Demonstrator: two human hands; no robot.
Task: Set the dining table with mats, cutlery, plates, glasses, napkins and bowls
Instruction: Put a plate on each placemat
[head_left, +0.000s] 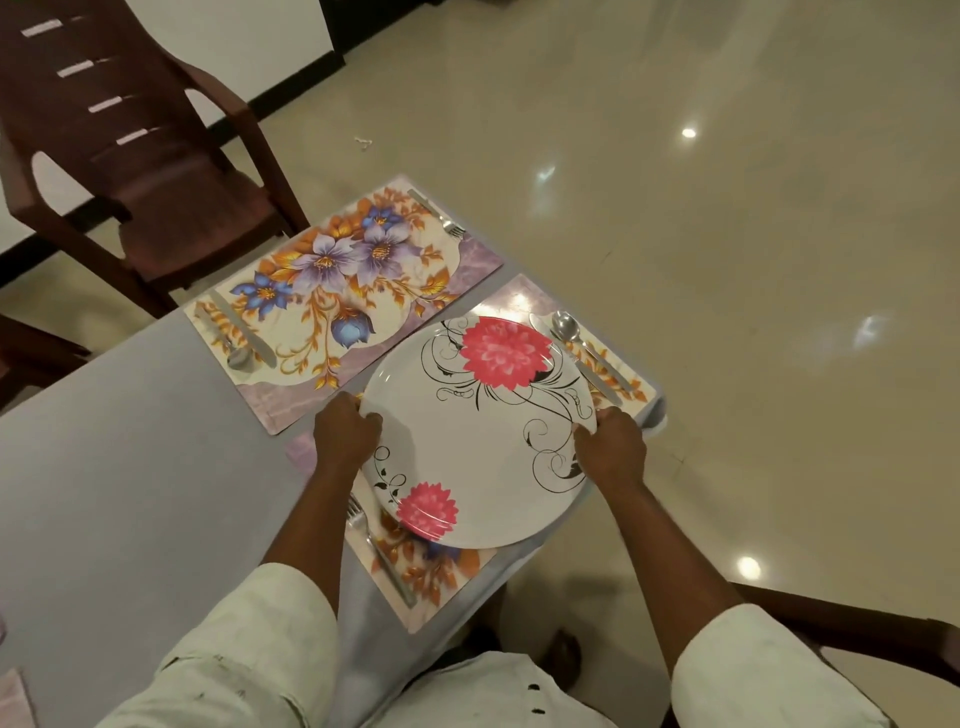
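A dark brown chair (130, 171) stands on the glossy floor beyond the far left edge of the pale grey surface (130, 441), where a place setting takes shape. At the far corner lies a flowered mat (337, 291) without a plate, a knife (241, 327) and spoon (240, 356) on its left end and a fork (436, 213) on its right. Nearer the person, a second mat (431, 566) runs along the right edge of the surface, largely hidden by a large white plate (478, 431) printed with two pink flowers. The left hand (345, 431) grips the plate's left rim, fingers curled over its edge; a fork (379, 551) lies on the mat just below that wrist. The right hand (610, 441) holds the opposite rim in the same way, fingers wrapped round the edge. Whether the plate already rests on the mat or hangs just above it cannot be told. Beyond the right hand a spoon (566, 327) and a knife (602, 382) lie on the mat's far end. The plate looks stiff, smooth and breakable, probably slippery at its glaze, so a two-handed hold on opposite rims seems the safest way to lower it flat
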